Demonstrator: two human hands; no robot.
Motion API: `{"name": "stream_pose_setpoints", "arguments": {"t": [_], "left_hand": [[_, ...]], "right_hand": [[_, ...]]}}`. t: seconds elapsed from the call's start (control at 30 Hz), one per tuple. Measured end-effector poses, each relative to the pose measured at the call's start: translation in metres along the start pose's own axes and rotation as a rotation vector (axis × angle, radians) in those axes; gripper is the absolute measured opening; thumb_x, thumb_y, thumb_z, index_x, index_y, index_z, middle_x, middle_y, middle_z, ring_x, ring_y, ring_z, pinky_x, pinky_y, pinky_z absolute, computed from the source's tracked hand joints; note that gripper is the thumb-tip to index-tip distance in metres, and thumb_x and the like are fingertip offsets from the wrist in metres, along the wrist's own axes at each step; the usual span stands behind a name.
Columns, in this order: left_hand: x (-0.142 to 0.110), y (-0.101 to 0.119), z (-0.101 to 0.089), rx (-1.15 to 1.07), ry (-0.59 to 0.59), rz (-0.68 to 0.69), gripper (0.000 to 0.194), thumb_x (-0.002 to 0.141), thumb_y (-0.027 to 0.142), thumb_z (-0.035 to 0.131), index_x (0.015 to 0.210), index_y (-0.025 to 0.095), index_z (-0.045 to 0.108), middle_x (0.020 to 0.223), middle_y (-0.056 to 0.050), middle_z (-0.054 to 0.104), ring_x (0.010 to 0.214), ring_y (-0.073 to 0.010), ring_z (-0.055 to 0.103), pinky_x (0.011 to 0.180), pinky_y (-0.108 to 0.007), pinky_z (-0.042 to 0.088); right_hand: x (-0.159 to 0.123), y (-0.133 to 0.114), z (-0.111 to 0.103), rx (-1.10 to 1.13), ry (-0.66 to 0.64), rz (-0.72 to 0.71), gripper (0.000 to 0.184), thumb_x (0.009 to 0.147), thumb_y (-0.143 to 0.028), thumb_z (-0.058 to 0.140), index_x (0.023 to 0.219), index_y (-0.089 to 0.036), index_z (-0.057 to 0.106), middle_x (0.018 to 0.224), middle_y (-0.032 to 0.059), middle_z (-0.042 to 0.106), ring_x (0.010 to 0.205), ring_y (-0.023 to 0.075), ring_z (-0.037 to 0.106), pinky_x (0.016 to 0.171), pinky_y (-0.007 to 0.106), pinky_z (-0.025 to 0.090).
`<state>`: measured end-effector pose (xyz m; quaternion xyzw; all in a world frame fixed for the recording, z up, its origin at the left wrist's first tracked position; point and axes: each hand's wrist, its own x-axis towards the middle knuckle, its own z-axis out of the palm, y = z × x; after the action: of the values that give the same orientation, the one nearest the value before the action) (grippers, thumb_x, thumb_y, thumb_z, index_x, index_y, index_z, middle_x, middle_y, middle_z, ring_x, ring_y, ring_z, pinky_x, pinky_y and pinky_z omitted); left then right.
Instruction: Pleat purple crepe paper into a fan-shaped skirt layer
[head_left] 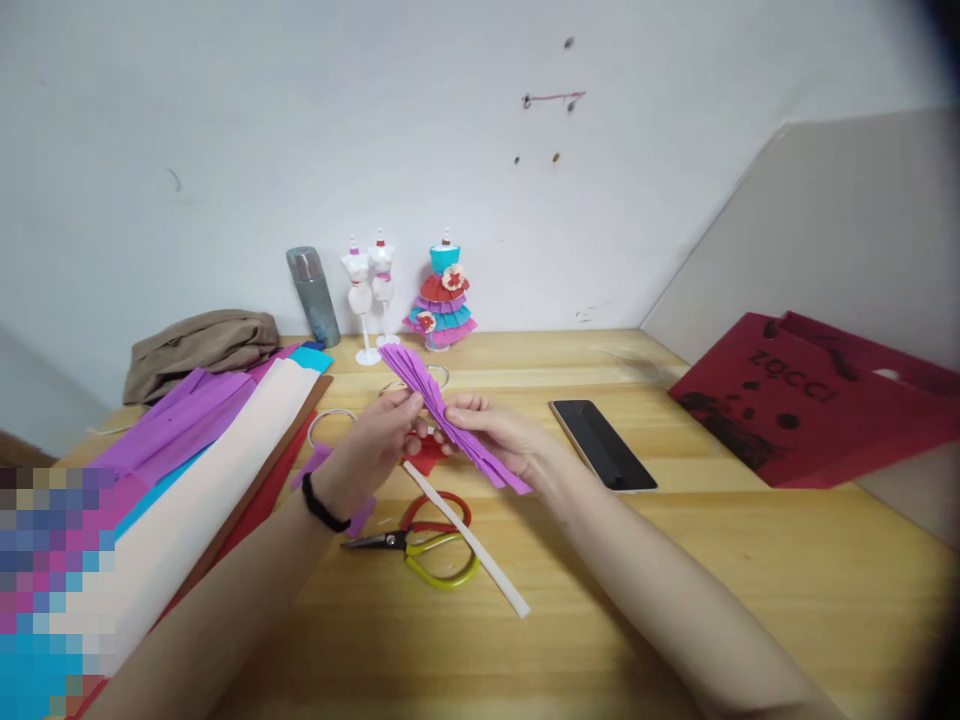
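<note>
The person's left hand and right hand both have thumb and fingers pinched on a pleated purple paper, held slantwise above the middle of the desk, one end toward the back edge and the other toward the right. The step in hand looks like gathering or evening the folds, so the next move probably calls for a steady pinch with one hand while the other adjusts them. Nearer the front edge lie scissors and a white strip, with a phone off toward the right edge.
</note>
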<state>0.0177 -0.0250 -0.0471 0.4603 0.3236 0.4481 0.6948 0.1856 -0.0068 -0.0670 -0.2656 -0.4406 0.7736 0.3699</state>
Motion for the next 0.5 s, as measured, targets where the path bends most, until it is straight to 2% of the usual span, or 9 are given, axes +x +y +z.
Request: {"name": "stream_pose_setpoints", "arguments": {"t": [0.1,0.2,0.33,0.5], "left_hand": [[0.009,-0.002,0.002,0.022,-0.107,0.005,0.033,0.069,0.043,0.075,0.069,0.014,0.059,0.060,0.000,0.054,0.055,-0.0090,0.050,0.049,-0.019,0.036],[0.012,-0.004,0.004,0.042,-0.124,0.039,0.032,0.070,0.041,0.075,0.066,0.014,0.059,0.056,0.000,0.053,0.052,-0.0088,0.049,0.049,-0.021,0.036],[0.012,-0.005,0.007,0.126,-0.048,0.094,0.032,0.066,0.040,0.077,0.062,0.014,0.058,0.053,0.002,0.052,0.045,-0.0061,0.042,0.044,-0.020,0.030],[0.016,-0.007,0.007,0.170,0.055,0.102,0.030,0.064,0.037,0.078,0.065,0.013,0.060,0.052,0.002,0.054,0.045,-0.0059,0.044,0.044,-0.019,0.031]], "right_hand": [[-0.002,0.003,-0.003,0.055,0.001,0.027,0.022,0.068,-0.029,0.078,0.079,-0.013,0.069,0.074,0.0039,0.069,0.065,0.0099,0.063,0.059,0.018,0.053],[-0.005,0.004,-0.006,0.050,0.020,0.037,0.022,0.074,-0.033,0.074,0.080,-0.012,0.068,0.072,0.0049,0.069,0.064,0.0109,0.064,0.055,0.018,0.053],[-0.015,0.004,-0.008,0.001,0.027,0.036,0.035,0.073,-0.045,0.074,0.085,-0.012,0.068,0.077,0.0067,0.070,0.066,0.0123,0.067,0.056,0.019,0.055],[-0.025,0.000,-0.008,-0.207,0.068,0.054,0.042,0.065,-0.035,0.081,0.098,-0.016,0.065,0.085,0.0041,0.069,0.065,0.0093,0.067,0.056,0.016,0.051]]}}
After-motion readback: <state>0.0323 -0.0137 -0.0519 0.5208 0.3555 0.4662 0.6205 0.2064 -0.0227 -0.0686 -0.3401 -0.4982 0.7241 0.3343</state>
